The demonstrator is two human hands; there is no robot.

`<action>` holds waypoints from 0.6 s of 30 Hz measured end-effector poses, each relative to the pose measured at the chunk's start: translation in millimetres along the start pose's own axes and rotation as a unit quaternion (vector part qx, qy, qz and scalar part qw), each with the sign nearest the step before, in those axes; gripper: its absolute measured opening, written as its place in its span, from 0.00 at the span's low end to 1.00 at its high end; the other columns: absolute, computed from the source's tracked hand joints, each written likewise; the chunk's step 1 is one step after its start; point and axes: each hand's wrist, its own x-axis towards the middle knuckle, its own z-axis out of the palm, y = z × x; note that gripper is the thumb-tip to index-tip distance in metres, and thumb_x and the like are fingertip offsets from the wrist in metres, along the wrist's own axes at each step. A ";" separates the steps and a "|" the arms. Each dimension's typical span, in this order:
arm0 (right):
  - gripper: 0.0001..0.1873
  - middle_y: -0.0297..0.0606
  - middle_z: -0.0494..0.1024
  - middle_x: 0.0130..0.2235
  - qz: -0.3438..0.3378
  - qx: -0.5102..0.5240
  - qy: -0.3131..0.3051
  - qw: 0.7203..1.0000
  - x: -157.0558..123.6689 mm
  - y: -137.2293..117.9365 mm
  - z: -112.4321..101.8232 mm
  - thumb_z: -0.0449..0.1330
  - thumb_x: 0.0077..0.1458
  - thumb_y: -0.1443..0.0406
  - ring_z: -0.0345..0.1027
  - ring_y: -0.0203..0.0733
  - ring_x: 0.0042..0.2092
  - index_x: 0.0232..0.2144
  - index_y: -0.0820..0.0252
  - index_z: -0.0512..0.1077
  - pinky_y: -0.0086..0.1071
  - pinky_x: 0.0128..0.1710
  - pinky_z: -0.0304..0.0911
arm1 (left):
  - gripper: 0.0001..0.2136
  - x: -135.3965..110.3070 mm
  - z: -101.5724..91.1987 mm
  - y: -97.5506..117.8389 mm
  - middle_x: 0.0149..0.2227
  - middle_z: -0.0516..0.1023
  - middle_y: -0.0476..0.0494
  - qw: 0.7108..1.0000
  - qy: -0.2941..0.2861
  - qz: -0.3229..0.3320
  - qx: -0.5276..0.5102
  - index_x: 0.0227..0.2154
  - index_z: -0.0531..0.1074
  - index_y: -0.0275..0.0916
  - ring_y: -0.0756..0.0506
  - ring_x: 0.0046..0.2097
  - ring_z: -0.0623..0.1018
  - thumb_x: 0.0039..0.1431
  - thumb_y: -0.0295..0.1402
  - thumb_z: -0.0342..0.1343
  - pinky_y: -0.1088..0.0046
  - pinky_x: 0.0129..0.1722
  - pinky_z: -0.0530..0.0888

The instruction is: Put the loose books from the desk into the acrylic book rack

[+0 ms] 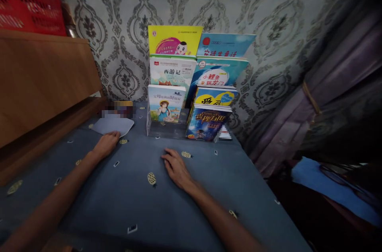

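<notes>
On the left of the table, my left hand [106, 144] has its fingers closed at the near edge of a pale grey, thin flat thing with rounded corners [112, 124], perhaps a book or pad; its kind does not show clearly. My right hand [178, 169] rests on the patterned tablecloth [131, 196], palm down, fingers stretched out with nothing in them. Beyond it stands a clear stepped book rack [167, 129] with several children's books in two columns. In its front row are a white book [166, 105] and a dark blue book [207, 123].
A wooden cabinet [44, 73] borders the table on the left, with a red basket [32, 3] on top. Behind the rack is a patterned wall [125, 17]. A purple curtain [280, 121] hangs at the right, near a blue cloth [313, 180].
</notes>
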 end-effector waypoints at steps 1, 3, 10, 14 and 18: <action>0.17 0.51 0.74 0.58 0.001 0.001 0.000 1.000 0.1 -0.1 0.2 0.53 0.62 0.70 0.67 0.52 0.60 0.47 0.60 0.78 0.51 0.62 0.62 | 0.17 -5.9 -1.8 2.8 0.48 0.79 0.31 1.000 -0.004 0.010 0.001 0.46 0.73 0.34 0.37 0.51 0.79 0.65 0.22 0.40 0.62 0.50 0.74; 0.17 0.49 0.74 0.58 0.002 0.003 0.005 1.000 -0.1 0.7 1.2 0.53 0.61 0.70 0.67 0.51 0.60 0.47 0.59 0.78 0.51 0.62 0.63 | 0.16 -17.9 -4.9 10.0 0.48 0.79 0.31 1.000 -0.013 0.027 0.004 0.46 0.73 0.34 0.37 0.51 0.79 0.66 0.22 0.41 0.63 0.50 0.74; 0.17 0.49 0.73 0.59 0.000 -0.001 -0.005 1.000 0.8 6.1 5.2 0.53 0.62 0.70 0.66 0.50 0.61 0.48 0.60 0.78 0.51 0.63 0.61 | 0.13 -72.4 -6.7 65.6 0.50 0.78 0.33 0.994 0.030 0.104 -0.030 0.49 0.72 0.37 0.38 0.49 0.79 0.68 0.28 0.46 0.62 0.48 0.74; 0.17 0.48 0.73 0.59 -0.007 0.002 -0.013 1.000 1.5 5.8 4.5 0.52 0.63 0.70 0.66 0.50 0.61 0.49 0.58 0.77 0.50 0.63 0.61 | 0.14 -84.3 -10.5 78.3 0.51 0.78 0.39 0.981 0.057 0.166 -0.085 0.49 0.72 0.42 0.40 0.51 0.78 0.71 0.40 0.46 0.64 0.49 0.74; 0.17 0.48 0.73 0.58 -0.006 0.005 -0.015 1.000 0.7 3.9 2.5 0.52 0.63 0.69 0.66 0.49 0.61 0.48 0.59 0.77 0.49 0.63 0.61 | 0.17 -63.8 -1.0 40.1 0.58 0.74 0.35 0.992 0.078 0.045 -0.089 0.52 0.71 0.38 0.38 0.58 0.74 0.71 0.38 0.42 0.59 0.58 0.70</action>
